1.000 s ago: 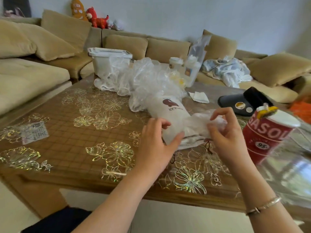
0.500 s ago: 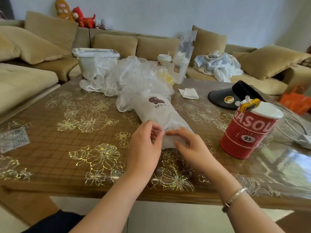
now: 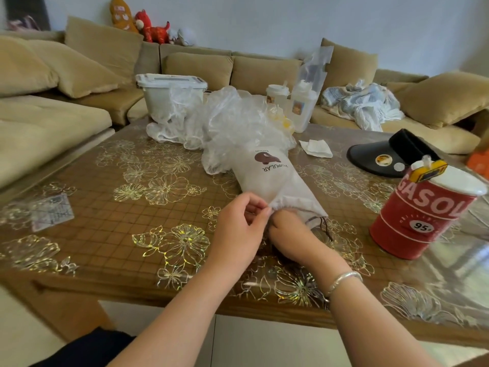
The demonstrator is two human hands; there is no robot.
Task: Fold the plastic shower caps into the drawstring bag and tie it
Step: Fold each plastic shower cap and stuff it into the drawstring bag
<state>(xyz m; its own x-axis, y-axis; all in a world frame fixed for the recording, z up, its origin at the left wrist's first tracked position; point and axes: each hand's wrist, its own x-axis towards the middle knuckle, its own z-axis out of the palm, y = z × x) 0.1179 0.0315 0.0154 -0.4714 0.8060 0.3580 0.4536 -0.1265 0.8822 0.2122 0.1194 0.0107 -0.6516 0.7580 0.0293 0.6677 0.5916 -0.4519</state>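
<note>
A white drawstring bag [image 3: 270,181] with a brown logo lies stuffed on the table, its gathered mouth toward me. My left hand [image 3: 238,229] pinches the left edge of the mouth. My right hand [image 3: 288,234] is curled at the mouth just below it, near the dark drawstring [image 3: 324,223]; what its fingers hold is hidden. A heap of clear plastic shower caps [image 3: 227,120] lies behind the bag.
A red "GASOL" tin [image 3: 423,213] stands at the right. Behind it lie a black visor [image 3: 391,154] and a folded tissue [image 3: 317,148]. A white lidded box [image 3: 169,94] and cups stand at the table's [image 3: 105,207] far edge. Sofas surround it.
The plastic held at the bag's mouth a second ago is no longer visible. Both hands came together at the mouth, which is now gathered tighter.
</note>
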